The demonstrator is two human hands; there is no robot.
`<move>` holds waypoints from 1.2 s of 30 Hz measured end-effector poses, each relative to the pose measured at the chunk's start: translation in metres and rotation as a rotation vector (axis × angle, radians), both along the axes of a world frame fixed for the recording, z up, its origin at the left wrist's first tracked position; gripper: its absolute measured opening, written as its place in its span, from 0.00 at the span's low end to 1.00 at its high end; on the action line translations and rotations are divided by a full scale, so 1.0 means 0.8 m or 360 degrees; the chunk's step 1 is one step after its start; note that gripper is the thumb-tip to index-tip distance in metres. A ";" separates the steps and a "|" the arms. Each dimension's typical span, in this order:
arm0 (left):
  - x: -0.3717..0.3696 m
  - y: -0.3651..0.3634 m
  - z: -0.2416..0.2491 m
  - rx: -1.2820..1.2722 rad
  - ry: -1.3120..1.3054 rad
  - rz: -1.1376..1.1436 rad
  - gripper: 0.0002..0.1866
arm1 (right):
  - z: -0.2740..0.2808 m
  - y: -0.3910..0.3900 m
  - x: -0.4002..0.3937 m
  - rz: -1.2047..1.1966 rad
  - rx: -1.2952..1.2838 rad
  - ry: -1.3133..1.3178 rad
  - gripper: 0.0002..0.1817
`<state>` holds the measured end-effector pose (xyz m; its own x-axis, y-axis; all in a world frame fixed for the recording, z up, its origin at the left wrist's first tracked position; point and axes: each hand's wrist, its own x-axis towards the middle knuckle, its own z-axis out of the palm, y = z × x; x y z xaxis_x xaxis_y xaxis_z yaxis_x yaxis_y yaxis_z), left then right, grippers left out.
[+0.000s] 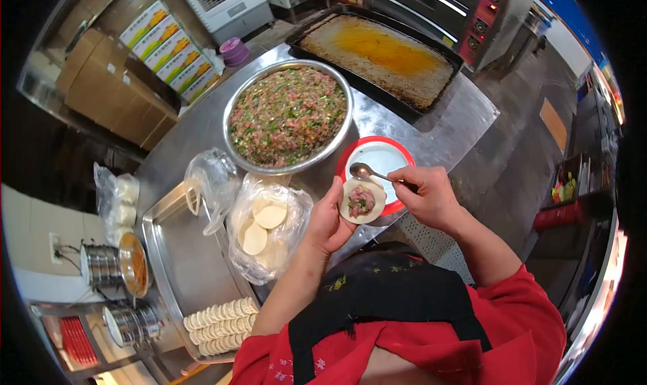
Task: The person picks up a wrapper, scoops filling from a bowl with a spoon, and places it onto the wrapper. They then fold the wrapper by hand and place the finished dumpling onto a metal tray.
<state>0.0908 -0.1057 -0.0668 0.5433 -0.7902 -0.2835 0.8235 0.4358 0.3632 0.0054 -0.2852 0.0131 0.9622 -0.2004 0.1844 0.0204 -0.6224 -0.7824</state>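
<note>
My left hand point(331, 216) holds a round dumpling wrapper point(377, 213) on its fingers, with the thumb at the rim. A lump of meat filling point(360, 202) flecked with green lies in the middle of the wrapper. In my right hand point(431, 195) is a metal spoon point(362, 170), its bowl just above the wrapper's top edge. Under the spoon and behind the wrapper stands a red-rimmed white bowl point(381, 141), partly hidden by my hands. Left of my left hand, an opened plastic bag point(296, 247) holds several pale wrappers point(271, 215).
A large steel bowl point(349, 109) heaped with minced meat and greens stands ahead on the metal table point(465, 125). Behind it sits a black-edged baking pan point(317, 55) with yellow oil. At left, a steel tray point(192, 250) carries rows of folded dumplings point(221, 326).
</note>
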 end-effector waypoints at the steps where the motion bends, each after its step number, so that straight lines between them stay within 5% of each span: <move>1: 0.001 0.008 0.002 -0.0026 0.0011 -0.0067 0.30 | 0.007 0.005 0.004 0.0037 -0.0005 0.0011 0.08; 3: 0.001 0.019 0.009 0.0045 0.0011 -0.0107 0.40 | 0.015 0.016 0.012 0.0195 0.0131 0.0000 0.08; 7: -0.001 0.041 0.021 0.0150 0.0059 -0.0057 0.44 | 0.011 0.025 0.031 0.0579 0.0005 0.0024 0.08; 22: -0.002 0.103 0.013 0.0217 0.0113 0.0302 0.42 | 0.009 0.029 0.092 0.0723 -0.0289 0.0224 0.07; 25: 0.005 0.109 0.013 0.0118 0.0149 0.0411 0.41 | -0.002 0.012 0.104 0.0484 -0.0019 0.0022 0.07; 28: 0.009 0.111 0.017 0.0023 0.0160 0.0520 0.41 | 0.016 0.007 0.102 0.0206 0.0798 0.0172 0.10; 32: 0.012 0.105 0.030 -0.0063 0.0148 0.0637 0.40 | -0.024 0.008 0.113 0.0526 0.0766 0.0273 0.06; 36: 0.010 0.101 0.030 -0.0123 0.0148 0.0713 0.42 | -0.040 0.058 0.105 0.0732 0.0309 0.0043 0.06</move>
<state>0.0984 -0.0252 -0.0431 0.8110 -0.5042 -0.2966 0.5754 0.7789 0.2494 0.0895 -0.2385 -0.0190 0.9628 0.2177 0.1599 0.2369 -0.3966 -0.8869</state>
